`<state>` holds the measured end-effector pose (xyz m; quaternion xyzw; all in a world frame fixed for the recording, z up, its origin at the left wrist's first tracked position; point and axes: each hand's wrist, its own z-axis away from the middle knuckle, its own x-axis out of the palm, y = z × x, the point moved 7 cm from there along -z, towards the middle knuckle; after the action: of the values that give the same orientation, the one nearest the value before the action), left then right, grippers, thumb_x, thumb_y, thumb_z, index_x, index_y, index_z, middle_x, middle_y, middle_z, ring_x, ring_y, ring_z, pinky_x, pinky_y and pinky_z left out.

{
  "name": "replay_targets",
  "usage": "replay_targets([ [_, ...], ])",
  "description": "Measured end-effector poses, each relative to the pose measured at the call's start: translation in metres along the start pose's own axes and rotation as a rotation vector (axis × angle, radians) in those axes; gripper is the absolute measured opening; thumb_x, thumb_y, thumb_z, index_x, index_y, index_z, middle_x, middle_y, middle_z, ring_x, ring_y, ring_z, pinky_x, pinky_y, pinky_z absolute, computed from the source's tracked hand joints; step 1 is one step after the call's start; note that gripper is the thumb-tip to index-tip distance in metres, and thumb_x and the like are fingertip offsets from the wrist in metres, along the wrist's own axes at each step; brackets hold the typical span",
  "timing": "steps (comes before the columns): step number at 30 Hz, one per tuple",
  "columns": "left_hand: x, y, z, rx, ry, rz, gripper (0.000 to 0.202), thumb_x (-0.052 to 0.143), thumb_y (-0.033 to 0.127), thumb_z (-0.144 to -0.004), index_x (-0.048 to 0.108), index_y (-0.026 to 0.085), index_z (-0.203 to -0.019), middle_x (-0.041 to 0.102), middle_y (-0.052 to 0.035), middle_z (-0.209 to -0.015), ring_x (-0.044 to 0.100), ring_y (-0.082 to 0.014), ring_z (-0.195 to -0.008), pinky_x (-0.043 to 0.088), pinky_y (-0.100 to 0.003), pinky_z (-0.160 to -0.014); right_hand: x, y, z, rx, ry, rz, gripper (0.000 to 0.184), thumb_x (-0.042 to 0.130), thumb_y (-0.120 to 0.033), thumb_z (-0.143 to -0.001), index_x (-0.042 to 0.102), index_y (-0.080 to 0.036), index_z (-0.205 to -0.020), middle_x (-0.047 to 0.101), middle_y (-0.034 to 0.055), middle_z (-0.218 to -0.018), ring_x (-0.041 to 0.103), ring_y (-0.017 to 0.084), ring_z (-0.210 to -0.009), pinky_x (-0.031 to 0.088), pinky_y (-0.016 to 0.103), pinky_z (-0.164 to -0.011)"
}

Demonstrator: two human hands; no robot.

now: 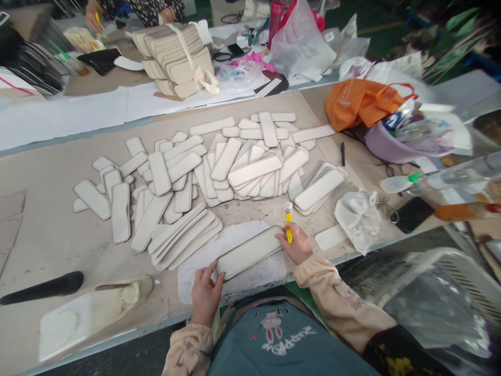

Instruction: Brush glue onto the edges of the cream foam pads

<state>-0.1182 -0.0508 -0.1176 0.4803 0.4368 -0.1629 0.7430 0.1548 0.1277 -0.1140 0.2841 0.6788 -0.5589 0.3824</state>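
A stack of long cream rounded pads (250, 250) lies on a white sheet (235, 271) at the table's near edge. My left hand (205, 295) grips the stack's near-left end, fingers curled on it. My right hand (297, 243) presses on the stack's right end and also holds a small yellow-handled brush (288, 222) pointing away from me. Beyond the hands, a big spread of the same cream pads (203, 177) covers the middle of the table.
A white glue tray with a brush (94, 313) and a black handle (43, 287) lie at the left. A crumpled white cloth (358, 216), phone (413, 214), purple basin (395, 149) and orange bag (360, 104) crowd the right. A tied bundle of pads (176, 57) and another person's hands (94, 18) are beyond.
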Motion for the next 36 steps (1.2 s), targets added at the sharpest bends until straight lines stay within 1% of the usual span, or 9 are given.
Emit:
replay_targets([
  [9, 0.001, 0.001, -0.001, -0.002, -0.025, -0.028, 0.041, 0.051, 0.041, -0.079, 0.057, 0.018, -0.113, 0.052, -0.0030, -0.089, 0.051, -0.0113, -0.056, 0.047, -0.030, -0.062, 0.001, -0.004, -0.003, 0.016, -0.028, -0.015, 0.019, 0.059, -0.030, -0.077, 0.049, -0.023, -0.091, 0.063, 0.0012, -0.083, 0.061, 0.019, -0.075, 0.044, 0.028, -0.066],
  [13, 0.002, 0.002, -0.003, 0.005, -0.047, -0.018, 0.038, 0.052, 0.039, -0.079, 0.056, 0.019, -0.111, 0.051, -0.0030, -0.091, 0.051, -0.0115, -0.057, 0.047, -0.031, -0.063, 0.004, 0.000, -0.005, 0.083, -0.053, -0.047, 0.020, 0.059, -0.030, -0.076, 0.048, -0.025, -0.092, 0.064, -0.0009, -0.080, 0.062, 0.019, -0.070, 0.044, 0.028, -0.062],
  [17, 0.001, 0.005, -0.007, 0.007, -0.053, 0.002, 0.033, 0.053, 0.034, -0.077, 0.054, 0.018, -0.106, 0.050, -0.0031, -0.093, 0.050, -0.0114, -0.057, 0.046, -0.031, -0.062, 0.003, 0.001, -0.006, 0.081, -0.066, -0.058, 0.019, 0.059, -0.031, -0.076, 0.048, -0.026, -0.090, 0.064, -0.0012, -0.077, 0.062, 0.019, -0.069, 0.046, 0.029, -0.063],
  [21, -0.002, 0.010, -0.008, 0.020, -0.027, -0.020, 0.027, 0.055, 0.028, -0.073, 0.052, 0.017, -0.098, 0.048, -0.0006, -0.080, 0.050, -0.0150, -0.063, 0.044, -0.031, -0.064, -0.001, -0.002, -0.006, 0.070, -0.047, -0.131, 0.020, 0.060, -0.031, -0.075, 0.048, -0.026, -0.091, 0.065, -0.0009, -0.079, 0.063, 0.019, -0.070, 0.048, 0.030, -0.065],
  [24, 0.002, 0.005, -0.007, -0.060, -0.054, 0.024, 0.025, 0.056, 0.027, -0.072, 0.050, 0.018, -0.095, 0.045, 0.0037, -0.066, 0.049, -0.0155, -0.060, 0.041, -0.030, -0.060, -0.008, -0.008, -0.004, 0.052, -0.040, -0.246, 0.022, 0.061, -0.030, -0.075, 0.047, -0.026, -0.092, 0.064, -0.0015, -0.080, 0.063, 0.018, -0.067, 0.050, 0.030, -0.065],
  [27, 0.002, 0.002, -0.005, -0.176, -0.052, 0.249, 0.034, 0.060, 0.027, -0.068, 0.048, 0.019, -0.098, 0.049, 0.0047, -0.066, 0.050, -0.0136, -0.058, 0.041, -0.028, -0.060, -0.017, -0.017, -0.003, 0.031, -0.050, -0.397, 0.024, 0.062, -0.029, -0.075, 0.046, -0.026, -0.091, 0.064, -0.0012, -0.083, 0.063, 0.016, -0.066, 0.052, 0.030, -0.065],
  [30, -0.005, 0.012, -0.003, -0.288, -0.070, 0.646, 0.050, 0.066, 0.023, -0.062, 0.045, 0.018, -0.106, 0.055, 0.0025, -0.074, 0.054, -0.0136, -0.067, 0.043, -0.027, -0.065, -0.037, -0.028, -0.012, 0.045, -0.004, -0.585, 0.030, 0.066, -0.031, -0.072, 0.044, -0.026, -0.092, 0.063, -0.0007, -0.087, 0.063, 0.015, -0.067, 0.053, 0.029, -0.064],
  [33, -0.011, 0.040, 0.003, -0.410, -0.249, 1.049, 0.045, 0.064, 0.021, -0.064, 0.050, 0.015, -0.106, 0.061, -0.0036, -0.087, 0.058, -0.0165, -0.080, 0.046, -0.027, -0.068, -0.068, -0.045, -0.033, 0.037, 0.020, -0.815, 0.039, 0.070, -0.031, -0.068, 0.040, -0.027, -0.093, 0.062, -0.0013, -0.090, 0.061, 0.012, -0.065, 0.051, 0.026, -0.059],
  [36, -0.025, 0.082, 0.010, -0.429, -0.406, 1.335, 0.032, 0.061, 0.017, -0.068, 0.056, 0.014, -0.099, 0.063, -0.0072, -0.097, 0.059, -0.0201, -0.090, 0.048, -0.030, -0.074, -0.106, -0.066, -0.059, -0.001, -0.011, -0.970, 0.044, 0.073, -0.029, -0.066, 0.038, -0.028, -0.092, 0.062, -0.0021, -0.091, 0.057, 0.010, -0.058, 0.049, 0.024, -0.053],
])
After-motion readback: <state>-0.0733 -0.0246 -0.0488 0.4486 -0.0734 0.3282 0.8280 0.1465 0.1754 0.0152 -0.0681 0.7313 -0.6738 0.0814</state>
